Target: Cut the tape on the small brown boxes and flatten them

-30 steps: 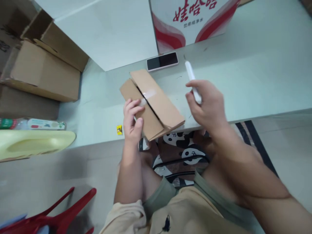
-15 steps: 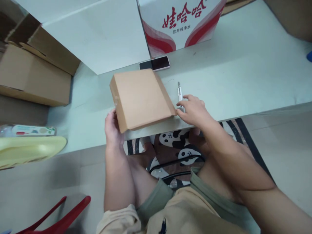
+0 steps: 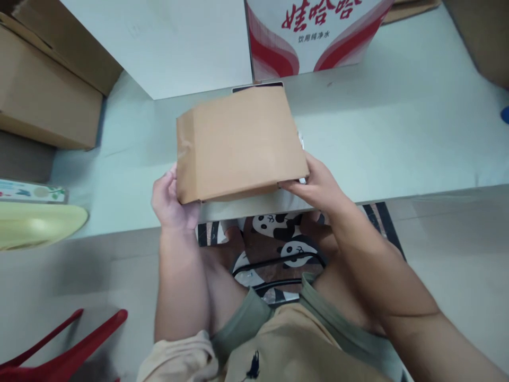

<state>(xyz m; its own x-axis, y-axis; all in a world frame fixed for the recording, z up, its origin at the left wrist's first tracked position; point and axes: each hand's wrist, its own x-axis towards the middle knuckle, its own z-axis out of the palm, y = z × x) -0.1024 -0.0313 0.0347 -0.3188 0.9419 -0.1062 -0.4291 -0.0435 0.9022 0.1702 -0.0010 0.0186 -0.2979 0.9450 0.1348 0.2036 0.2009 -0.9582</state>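
Observation:
A brown cardboard box [image 3: 246,143] is held up, tilted, above the front part of the table. My left hand [image 3: 173,199] grips its left front corner, with the fingertips hidden behind the cardboard. At the right front corner, my right hand [image 3: 312,183] is closed on the edge, thumb below and fingers behind. Just beyond that side, a small bit of the white utility knife [image 3: 300,139] shows; the box covers most of it. A phone [image 3: 258,86] peeks out behind the box's far edge.
A white carton with red waves [image 3: 278,50] and a large white panel [image 3: 178,48] stand at the back of the table [image 3: 401,132]. Brown cartons [image 3: 51,90] are stacked on the left, near a yellow-green plastic piece [image 3: 43,223]. Red legs [image 3: 79,345] show at lower left.
My right hand has moved from beside the knife onto the box's right corner. The box has been lifted and turned, now covering most of the knife and phone. The view has shifted slightly.

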